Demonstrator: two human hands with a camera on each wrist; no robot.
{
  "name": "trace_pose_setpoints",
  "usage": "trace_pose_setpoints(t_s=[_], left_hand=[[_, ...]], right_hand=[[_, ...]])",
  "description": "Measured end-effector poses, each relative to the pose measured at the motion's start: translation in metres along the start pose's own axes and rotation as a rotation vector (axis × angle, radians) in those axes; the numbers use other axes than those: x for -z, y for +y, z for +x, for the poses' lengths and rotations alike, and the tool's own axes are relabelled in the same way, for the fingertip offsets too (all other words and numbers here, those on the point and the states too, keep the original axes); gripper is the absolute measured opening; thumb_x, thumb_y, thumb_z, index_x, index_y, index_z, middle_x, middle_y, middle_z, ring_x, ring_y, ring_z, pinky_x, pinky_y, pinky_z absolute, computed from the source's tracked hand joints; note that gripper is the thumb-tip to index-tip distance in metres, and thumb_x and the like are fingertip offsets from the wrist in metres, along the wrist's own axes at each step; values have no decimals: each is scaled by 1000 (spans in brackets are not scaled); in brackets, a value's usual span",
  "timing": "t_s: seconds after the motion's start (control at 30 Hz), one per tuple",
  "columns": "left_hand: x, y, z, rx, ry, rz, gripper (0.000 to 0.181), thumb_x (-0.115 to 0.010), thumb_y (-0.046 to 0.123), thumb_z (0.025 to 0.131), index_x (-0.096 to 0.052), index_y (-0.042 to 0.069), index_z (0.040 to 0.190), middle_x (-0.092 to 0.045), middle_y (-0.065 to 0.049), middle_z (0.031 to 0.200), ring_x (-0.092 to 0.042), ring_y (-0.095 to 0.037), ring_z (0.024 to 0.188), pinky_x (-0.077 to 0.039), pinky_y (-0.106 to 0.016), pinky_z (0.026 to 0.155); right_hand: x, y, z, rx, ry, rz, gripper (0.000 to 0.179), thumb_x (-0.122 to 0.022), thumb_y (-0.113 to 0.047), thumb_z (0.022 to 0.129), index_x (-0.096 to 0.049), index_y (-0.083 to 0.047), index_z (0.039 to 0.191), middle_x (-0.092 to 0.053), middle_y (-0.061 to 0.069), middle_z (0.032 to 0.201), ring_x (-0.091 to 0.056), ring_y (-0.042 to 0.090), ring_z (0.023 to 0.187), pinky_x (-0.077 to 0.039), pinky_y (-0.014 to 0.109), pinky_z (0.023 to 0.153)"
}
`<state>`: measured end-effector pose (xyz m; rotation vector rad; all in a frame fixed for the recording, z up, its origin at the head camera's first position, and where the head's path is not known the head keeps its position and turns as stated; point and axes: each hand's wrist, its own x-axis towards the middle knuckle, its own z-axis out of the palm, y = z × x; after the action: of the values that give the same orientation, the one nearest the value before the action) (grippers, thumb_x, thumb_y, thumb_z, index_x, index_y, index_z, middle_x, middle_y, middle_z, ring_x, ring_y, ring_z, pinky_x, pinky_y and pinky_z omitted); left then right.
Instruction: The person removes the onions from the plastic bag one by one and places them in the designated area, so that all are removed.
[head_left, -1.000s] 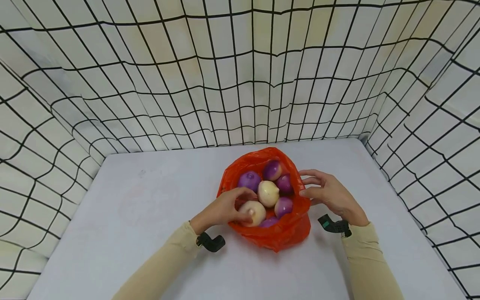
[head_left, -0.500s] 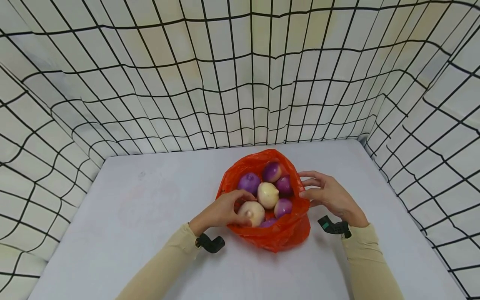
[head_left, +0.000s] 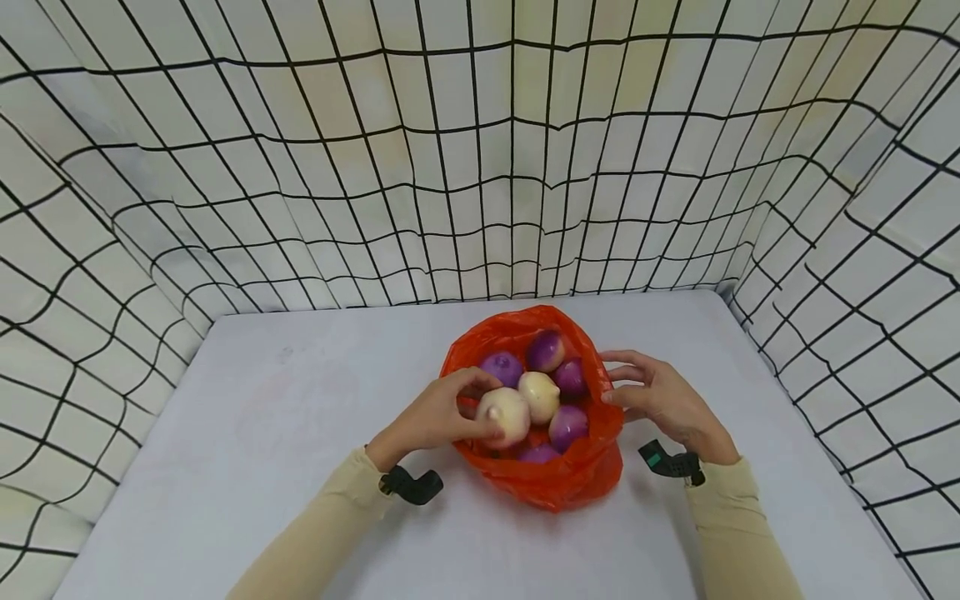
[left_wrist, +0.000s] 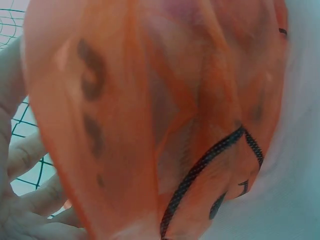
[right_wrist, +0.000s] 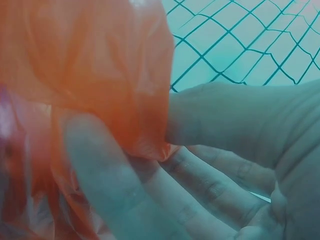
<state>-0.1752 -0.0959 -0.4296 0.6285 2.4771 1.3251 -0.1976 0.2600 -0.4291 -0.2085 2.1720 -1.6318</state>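
Observation:
In the head view a red plastic bag (head_left: 543, 492) stands with its mouth spread, several onions inside. My left hand (head_left: 442, 412) reaches over the bag's left rim and grips a white onion (head_left: 505, 417) between thumb and fingers. This onion overlaps a second white onion (head_left: 540, 397) in the middle. Around them sit purple onions, among them one (head_left: 568, 427) at the right and one (head_left: 545, 350) at the back. My right hand (head_left: 663, 400) holds the bag's right rim; in the right wrist view the plastic (right_wrist: 135, 100) runs between thumb and fingers.
The bag stands on a white table (head_left: 225, 467). Black netting (head_left: 480, 175) over pale walls encloses its back and sides. In the left wrist view the bag's printed side (left_wrist: 115, 110) covers most of the picture and hides the onion.
The white onion in my left hand has risen a little and now overlaps the other white onion. My right hand keeps its place at the rim. The head view has tilted slightly.

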Motion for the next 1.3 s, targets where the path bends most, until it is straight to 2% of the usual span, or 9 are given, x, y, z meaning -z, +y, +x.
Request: trace_pose_setpoints(t_s=[0.23, 0.4, 0.6, 0.97, 1.3], left_hand=[[11, 3, -3, -14, 47, -11, 63, -86, 33, 84, -58, 15, 138, -65, -3, 130, -64, -23, 121, -62, -37, 98], [21, 4, -7, -10, 78, -38, 57, -87, 32, 84, -61, 20, 133, -64, -2, 132, -66, -21, 118, -63, -34, 95], [35, 0, -17, 16, 118, -41, 57, -88, 32, 83, -62, 19, 131, -63, -5, 133, -67, -25, 119, -63, -35, 94], [56, -12, -31, 15, 190, -35, 59, -88, 29, 83, -61, 16, 133, -62, -7, 136, -66, -30, 121, -63, -41, 97], [79, -37, -46, 101, 232, -118, 57, -85, 30, 87, -59, 17, 135, -61, -8, 139, -63, -30, 127, -61, -36, 101]], right_hand=[[-3, -1, 2, 18, -13, 6, 70, -78, -25, 92, -46, -15, 153, -60, 23, 142, -74, 29, 109, -66, 45, 86], [-3, 0, 1, 15, -7, 20, 70, -78, -24, 92, -44, -14, 153, -60, 24, 140, -75, 28, 107, -66, 45, 85], [-3, -1, 0, 10, -7, 17, 72, -79, -26, 92, -44, -16, 154, -59, 24, 142, -74, 28, 108, -66, 46, 86], [0, -1, -2, 9, 6, -19, 72, -79, -27, 91, -44, -18, 154, -60, 23, 143, -74, 27, 109, -66, 46, 86], [-1, 2, -3, 7, 7, -14, 72, -78, -26, 92, -43, -17, 154, -60, 23, 142, -75, 25, 108, -66, 46, 85]])
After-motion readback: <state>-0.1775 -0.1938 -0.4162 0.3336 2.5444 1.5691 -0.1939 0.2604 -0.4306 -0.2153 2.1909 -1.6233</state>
